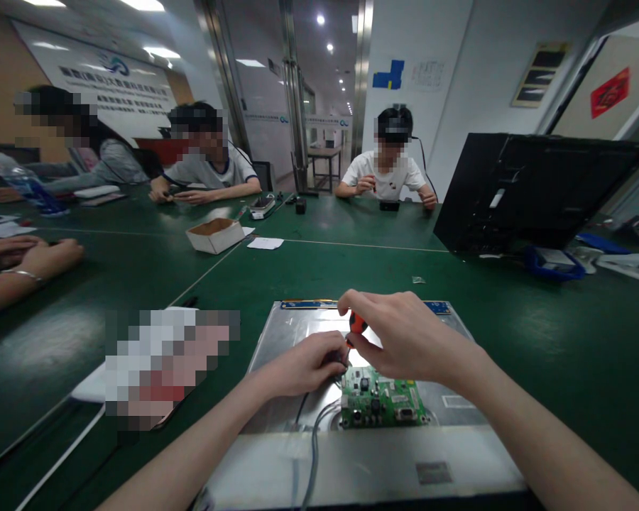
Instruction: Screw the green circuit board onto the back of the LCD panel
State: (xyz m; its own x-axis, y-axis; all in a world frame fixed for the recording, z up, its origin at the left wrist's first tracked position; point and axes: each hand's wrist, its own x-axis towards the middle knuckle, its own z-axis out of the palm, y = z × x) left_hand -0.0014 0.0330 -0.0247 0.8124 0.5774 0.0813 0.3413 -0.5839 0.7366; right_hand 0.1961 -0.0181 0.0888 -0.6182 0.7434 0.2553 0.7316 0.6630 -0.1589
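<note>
A flat metal display panel [277,341] lies in front of me with a green circuit board [380,401] on it. My right hand [405,330] is closed around the red and black handle of a screwdriver [357,323], held upright over the board's upper left corner. Close beside the screwdriver's shaft, my left hand [312,362] has its fingers pinched together at that corner. What they hold, if anything, is hidden. Grey cables [315,443] run from the board's left side down over the panel's front edge.
A blurred-out phone-like item [175,362] lies left of the panel. Further back are an open cardboard box [216,235] and a white paper [265,243]. A large black monitor [532,191] stands at right, by a blue tray [554,262]. Other people sit around the green table [554,355].
</note>
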